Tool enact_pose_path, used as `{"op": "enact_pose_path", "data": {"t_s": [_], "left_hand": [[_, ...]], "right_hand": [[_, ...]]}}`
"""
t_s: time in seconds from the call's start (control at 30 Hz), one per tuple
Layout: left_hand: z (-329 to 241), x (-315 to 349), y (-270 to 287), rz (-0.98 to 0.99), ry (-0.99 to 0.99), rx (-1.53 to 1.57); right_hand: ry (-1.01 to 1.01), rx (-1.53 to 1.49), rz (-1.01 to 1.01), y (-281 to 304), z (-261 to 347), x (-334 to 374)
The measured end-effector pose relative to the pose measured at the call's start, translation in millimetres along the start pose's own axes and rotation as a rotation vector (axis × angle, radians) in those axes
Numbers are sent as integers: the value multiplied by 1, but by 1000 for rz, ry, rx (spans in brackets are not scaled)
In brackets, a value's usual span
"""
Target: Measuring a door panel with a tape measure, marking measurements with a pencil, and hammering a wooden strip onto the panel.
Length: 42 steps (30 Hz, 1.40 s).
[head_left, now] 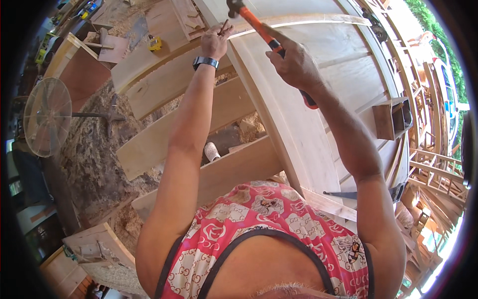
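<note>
Two bare hands above a pale wooden panel

Filling the upper right of the frame: wooden panel (348, 70), crossed near the top by a narrow batten (298, 21). Could split at the batten's left end, thin as it looks, under a heavy blow. At upper centre, orange-and-black hammer (256, 24), clamped by its handle in the right hand (296, 62). Could glance sideways if swung off line. Below the hammer head in the frame, left hand (214, 46), closed on a slim dark nail-like piece (224, 25) near the batten's left end; contact unclear. Could bruise fingers from a miss, or bend the piece from a slanting hit.

On the red-and-white tank top (308, 224), lower centre: repeated legible lettering among line drawings. On the yellow tape measure (155, 44), upper left: markings too small to read.
</note>
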State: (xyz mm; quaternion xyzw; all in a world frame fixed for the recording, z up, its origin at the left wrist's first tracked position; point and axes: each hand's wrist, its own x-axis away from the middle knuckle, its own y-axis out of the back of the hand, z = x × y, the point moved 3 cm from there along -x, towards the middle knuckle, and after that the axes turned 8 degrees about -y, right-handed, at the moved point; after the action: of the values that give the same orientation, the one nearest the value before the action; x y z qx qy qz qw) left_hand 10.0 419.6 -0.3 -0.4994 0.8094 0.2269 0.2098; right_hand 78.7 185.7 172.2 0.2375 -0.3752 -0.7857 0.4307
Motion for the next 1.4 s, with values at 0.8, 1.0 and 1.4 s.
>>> {"op": "enact_pose_path", "data": {"t_s": [0.8,1.0,1.4], "left_hand": [[-27,50,19,341,1,-63],[-30,55,24,290,236,154],[-57,49,15,43,400,-464]], "right_hand": [[-200,-43,-17,-3,-66,17],[268,128,-172,-28,-128,-93],[191,110,-12,-58,-169,-171]]}}
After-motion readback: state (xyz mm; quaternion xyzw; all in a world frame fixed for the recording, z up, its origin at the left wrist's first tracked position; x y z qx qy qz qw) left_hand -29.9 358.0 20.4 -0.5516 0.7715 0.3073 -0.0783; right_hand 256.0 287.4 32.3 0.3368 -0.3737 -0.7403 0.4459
